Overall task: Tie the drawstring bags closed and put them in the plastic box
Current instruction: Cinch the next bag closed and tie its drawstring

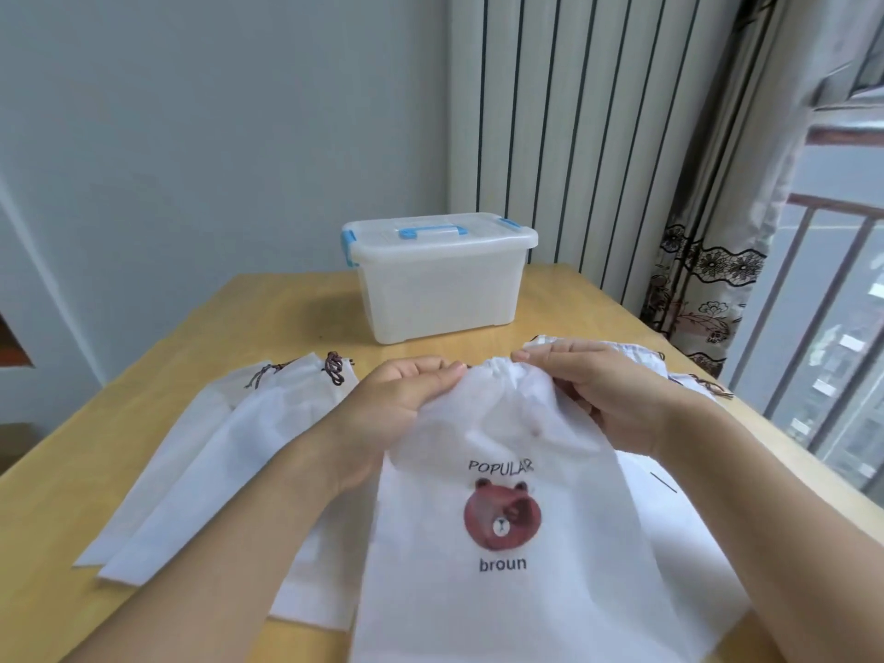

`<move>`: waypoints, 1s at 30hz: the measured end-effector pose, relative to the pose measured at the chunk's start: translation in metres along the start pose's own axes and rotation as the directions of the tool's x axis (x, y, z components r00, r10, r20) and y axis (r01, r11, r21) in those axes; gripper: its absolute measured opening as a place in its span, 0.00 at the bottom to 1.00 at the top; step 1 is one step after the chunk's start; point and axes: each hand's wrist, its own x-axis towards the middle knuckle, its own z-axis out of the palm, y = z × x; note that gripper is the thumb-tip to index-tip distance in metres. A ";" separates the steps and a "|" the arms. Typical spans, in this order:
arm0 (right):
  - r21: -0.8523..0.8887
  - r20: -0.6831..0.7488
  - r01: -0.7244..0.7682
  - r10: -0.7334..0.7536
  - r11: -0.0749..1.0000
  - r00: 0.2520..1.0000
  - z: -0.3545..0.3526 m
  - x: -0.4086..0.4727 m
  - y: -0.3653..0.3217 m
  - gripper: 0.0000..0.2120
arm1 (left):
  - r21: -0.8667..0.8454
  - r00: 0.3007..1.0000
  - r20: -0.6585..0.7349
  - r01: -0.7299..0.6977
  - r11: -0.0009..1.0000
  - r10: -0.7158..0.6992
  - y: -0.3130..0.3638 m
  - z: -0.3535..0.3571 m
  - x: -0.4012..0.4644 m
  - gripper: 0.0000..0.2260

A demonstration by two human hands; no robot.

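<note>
Where the table (pixel 268 303) runs out to the left, two white bags (pixel 201 466) lie flat and overlapping, their dark cords (pixel 335 368) bunched at the far ends. Left hand (pixel 397 404): fingers curled, pinching the gathered top edge of the bear bag (pixel 502 543) at its left side. Bear bag: white, held at centre, mouth puckered between the two hands, lower part lying toward the viewer; printed "POPULAR", a brown bear head, "broun". Box (pixel 437 289): translucent plastic, blue handle and latches, lid on, standing on the table beyond the hands, well apart from the bags. Right hand (pixel 607 399): fingers curled, pinching the bag's top at its right side. More white bags (pixel 636 351) lie behind and under the right hand, a cord (pixel 715 387) showing at the far right. Striped curtain (pixel 574 136) and window railing (pixel 823 289) stand behind, right.
</note>
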 end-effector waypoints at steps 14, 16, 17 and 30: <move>-0.476 0.054 0.154 -0.146 0.866 0.988 -0.006 0.008 0.010 0.24 | 0.775 0.920 -0.035 -0.222 0.591 0.391 -0.021 -0.012 0.012 0.20; -0.559 0.026 0.202 -0.227 0.804 0.974 -0.007 0.009 0.010 0.19 | 0.825 0.891 -0.048 -0.220 0.521 0.452 -0.020 -0.014 0.013 0.20; -0.603 0.022 0.230 -0.273 0.764 0.962 -0.008 0.010 0.010 0.17 | 0.844 0.875 -0.041 -0.228 0.485 0.483 -0.019 -0.014 0.013 0.19; -0.383 0.189 0.312 -0.256 0.869 0.948 -0.008 0.009 0.012 0.10 | -0.150 0.994 0.039 -0.091 0.984 0.098 0.002 0.004 -0.002 0.15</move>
